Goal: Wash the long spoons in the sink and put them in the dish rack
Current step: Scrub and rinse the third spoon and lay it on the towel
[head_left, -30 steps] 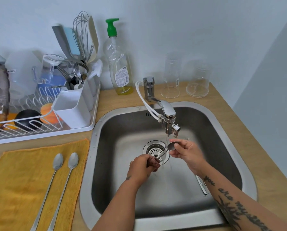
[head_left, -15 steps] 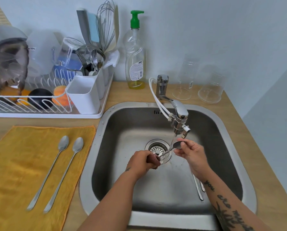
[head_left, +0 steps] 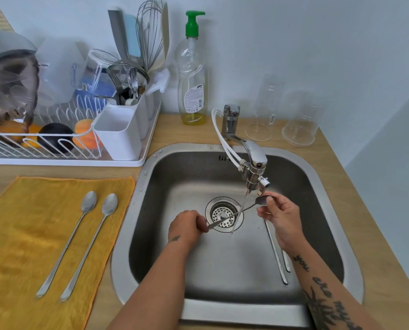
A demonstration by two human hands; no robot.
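Observation:
Over the steel sink (head_left: 327, 210) my right hand (head_left: 278, 216) pinches the bowl end of a long spoon (head_left: 242, 209) under the running tap (head_left: 254, 163). My left hand (head_left: 187, 226) grips a reddish-brown scouring pad (head_left: 202, 223) wrapped round the spoon's handle end, above the drain (head_left: 223, 214). Two more long spoons (head_left: 276, 253) lie on the sink floor at the right, partly hidden by my right forearm. Another two long spoons (head_left: 79, 241) lie side by side on the yellow cloth (head_left: 20, 234) left of the sink. The white dish rack (head_left: 63, 148) stands at the back left.
The rack holds a white cutlery caddy (head_left: 118, 134) with utensils and a whisk, plus bowls and cups. A dish soap bottle (head_left: 192, 75) stands behind the sink. Two upturned clear glasses (head_left: 298, 122) sit at the back right of the wooden counter (head_left: 341, 167).
The view has shifted left and down. Both hands stay over the drain with the spoon under the water; the left hand has slid the pad a little along the handle.

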